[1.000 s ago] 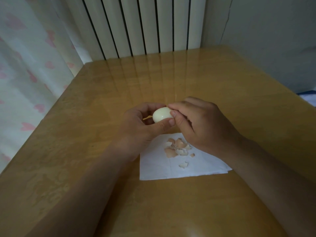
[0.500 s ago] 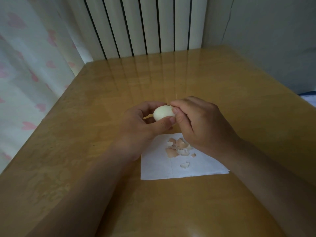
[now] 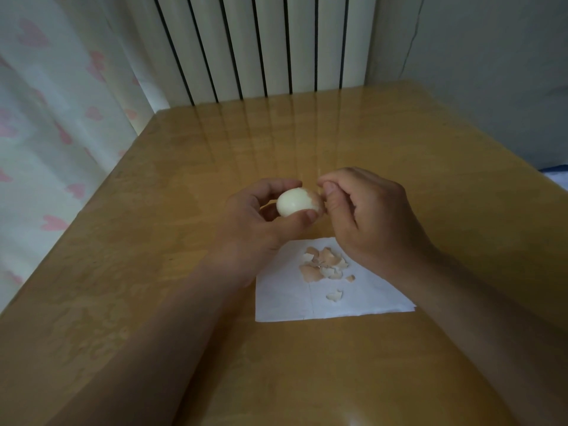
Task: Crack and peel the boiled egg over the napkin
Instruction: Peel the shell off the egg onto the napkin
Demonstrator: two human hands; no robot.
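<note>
My left hand [image 3: 255, 222] holds the boiled egg [image 3: 293, 202] between thumb and fingers, just beyond the far edge of the white napkin [image 3: 285, 299]. The egg is mostly bare and white, with a brown patch of shell left at its right end. My right hand [image 3: 365, 216] sits right beside that end, thumb and forefinger pinched together at the shell's edge; whether a shell piece is between them is too small to tell. Several brown and white shell fragments [image 3: 324, 264] lie in a small heap on the napkin, below my right hand.
The napkin lies on a glossy wooden table [image 3: 172, 216]. A white ribbed radiator [image 3: 261, 47] stands behind the far edge, a curtain with pink hearts [image 3: 46, 118] hangs on the left, and a grey wall [image 3: 491, 72] is on the right.
My right hand's fingers have drawn slightly right, away from the top of the egg, uncovering its shell-covered right end. The left hand still holds the egg in the same spot.
</note>
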